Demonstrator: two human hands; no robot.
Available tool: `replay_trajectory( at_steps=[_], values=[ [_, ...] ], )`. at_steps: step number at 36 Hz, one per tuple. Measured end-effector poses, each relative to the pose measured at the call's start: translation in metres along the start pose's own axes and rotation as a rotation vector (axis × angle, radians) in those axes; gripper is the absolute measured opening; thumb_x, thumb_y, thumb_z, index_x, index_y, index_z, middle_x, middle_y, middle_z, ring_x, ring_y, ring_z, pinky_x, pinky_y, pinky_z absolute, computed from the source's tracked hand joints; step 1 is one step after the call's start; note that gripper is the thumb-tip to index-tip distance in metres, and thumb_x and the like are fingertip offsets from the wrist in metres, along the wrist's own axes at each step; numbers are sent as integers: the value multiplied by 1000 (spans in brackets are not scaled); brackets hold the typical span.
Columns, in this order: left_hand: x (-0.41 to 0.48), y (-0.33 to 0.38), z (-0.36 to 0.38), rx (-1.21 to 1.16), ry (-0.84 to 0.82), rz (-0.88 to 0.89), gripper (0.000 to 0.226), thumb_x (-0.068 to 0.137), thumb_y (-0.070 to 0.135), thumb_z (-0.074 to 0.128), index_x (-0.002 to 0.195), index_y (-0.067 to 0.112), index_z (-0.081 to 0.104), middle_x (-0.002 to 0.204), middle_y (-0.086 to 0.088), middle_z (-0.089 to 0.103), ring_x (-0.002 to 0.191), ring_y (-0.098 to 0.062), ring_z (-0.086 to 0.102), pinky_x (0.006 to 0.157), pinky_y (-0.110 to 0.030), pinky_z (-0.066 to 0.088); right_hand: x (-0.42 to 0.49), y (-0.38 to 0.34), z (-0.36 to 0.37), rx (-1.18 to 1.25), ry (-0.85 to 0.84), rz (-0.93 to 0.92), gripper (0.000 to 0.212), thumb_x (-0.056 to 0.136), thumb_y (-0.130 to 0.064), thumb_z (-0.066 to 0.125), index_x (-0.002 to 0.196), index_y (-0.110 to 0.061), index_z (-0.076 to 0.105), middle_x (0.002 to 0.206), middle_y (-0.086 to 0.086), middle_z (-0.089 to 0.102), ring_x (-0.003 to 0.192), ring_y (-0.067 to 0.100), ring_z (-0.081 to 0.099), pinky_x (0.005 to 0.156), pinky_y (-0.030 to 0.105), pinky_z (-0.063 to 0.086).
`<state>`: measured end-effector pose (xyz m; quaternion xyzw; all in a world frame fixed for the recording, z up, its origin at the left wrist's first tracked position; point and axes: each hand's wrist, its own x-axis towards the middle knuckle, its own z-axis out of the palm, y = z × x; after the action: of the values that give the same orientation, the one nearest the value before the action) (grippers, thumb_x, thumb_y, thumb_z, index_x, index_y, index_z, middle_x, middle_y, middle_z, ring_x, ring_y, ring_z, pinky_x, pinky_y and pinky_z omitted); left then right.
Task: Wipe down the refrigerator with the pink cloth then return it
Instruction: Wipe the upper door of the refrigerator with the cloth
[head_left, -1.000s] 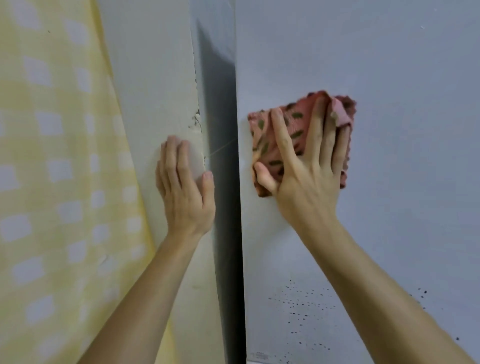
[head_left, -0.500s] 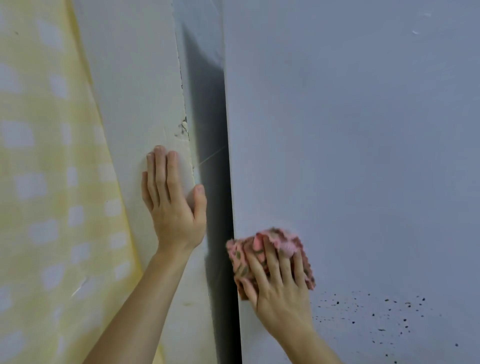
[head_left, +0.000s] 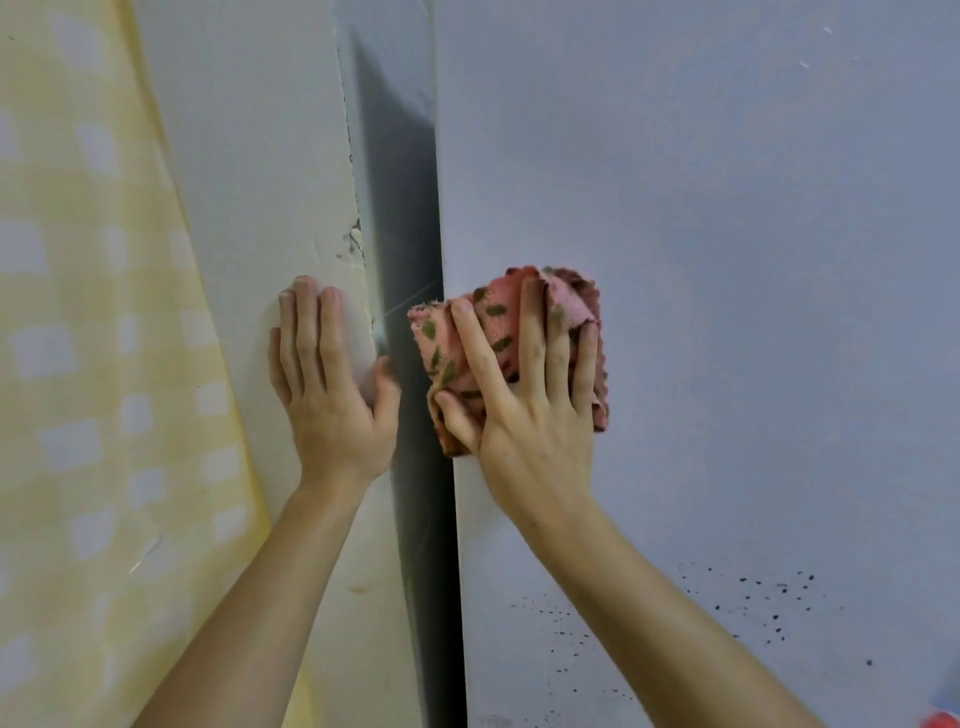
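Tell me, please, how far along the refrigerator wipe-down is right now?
The refrigerator looks clean higher up. In hand: the right hand presses the pink cloth against it near the edge; the left hand rests on the wall. Left: dark specks lower down, then returning the cloth.

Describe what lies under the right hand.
The pink cloth, bunched, pressed against the refrigerator by the right hand. The panel beneath the cloth is covered; dirt there cannot be seen.

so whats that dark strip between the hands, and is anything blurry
Head view: the dark strip is shadow in the gap between wall and refrigerator; the yellow curtain at left looks soft; the pink cloth and right hand are sharp.
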<state>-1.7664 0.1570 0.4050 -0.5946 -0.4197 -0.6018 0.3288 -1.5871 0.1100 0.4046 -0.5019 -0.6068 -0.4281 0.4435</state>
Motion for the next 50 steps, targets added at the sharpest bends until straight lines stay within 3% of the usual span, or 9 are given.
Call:
replay_trajectory(
  at_steps=[4,13,20,25,31,37,44,47,50],
  values=[
    [-1,1,-1,2,-9,-5,65,106,27,48,159,-6,29,169,-24,23,158,-42,20,129,-59,16,-5,-4,4,-27,49,-1,66,105,-64,45,162,-31,36,167,18,18,158,36,13,131,53,9],
    [-24,3,-1,12,-31,-10,64,105,26,46,158,-6,31,168,-23,24,158,-43,21,128,-59,17,-109,-10,25,-50,-74,-84,67,104,-62,50,161,-32,35,171,12,18,162,30,5,132,48,0],
    [-54,5,1,16,-64,-18,62,105,24,45,157,-7,32,167,-26,25,157,-45,22,127,-62,19,-193,-5,39,-27,-183,-123,85,100,-67,48,167,-30,10,176,7,-7,162,28,-7,132,48,-3],
    [-84,5,3,39,-84,2,62,105,22,44,158,-5,28,166,-28,26,156,-46,21,127,-62,18,-231,1,38,13,-261,-139,79,103,-60,44,167,-29,11,176,7,-7,162,26,-6,132,48,-4],
    [-104,2,1,32,-115,20,64,104,16,50,159,-5,26,165,-32,24,156,-48,19,128,-62,15,-218,5,34,79,-240,-90,63,109,-47,45,164,-26,21,176,6,-4,163,24,-3,132,48,-2],
    [-112,6,-1,12,-114,7,68,100,13,55,160,-3,27,167,-29,23,157,-46,19,128,-61,14,-134,26,13,93,-89,64,62,111,-43,44,163,-16,24,172,13,14,162,27,-4,131,49,-1],
    [-111,13,1,4,-107,-27,69,98,15,56,159,-3,29,167,-27,24,157,-46,19,127,-63,15,-64,61,-4,3,100,134,63,109,-48,49,160,-13,38,164,26,32,154,42,28,130,54,12],
    [-113,20,-1,8,-112,-1,64,101,18,53,158,-2,32,166,-26,26,157,-45,22,126,-64,17,-94,60,1,-3,46,123,63,108,-46,50,161,-17,32,166,22,26,155,40,26,131,53,10],
    [-117,35,0,-27,-117,44,59,103,18,51,156,-1,36,165,-27,29,156,-45,24,126,-63,19,-137,64,6,10,-16,92,68,107,-46,52,164,-19,25,171,18,18,161,32,6,131,51,4]
  ],
)
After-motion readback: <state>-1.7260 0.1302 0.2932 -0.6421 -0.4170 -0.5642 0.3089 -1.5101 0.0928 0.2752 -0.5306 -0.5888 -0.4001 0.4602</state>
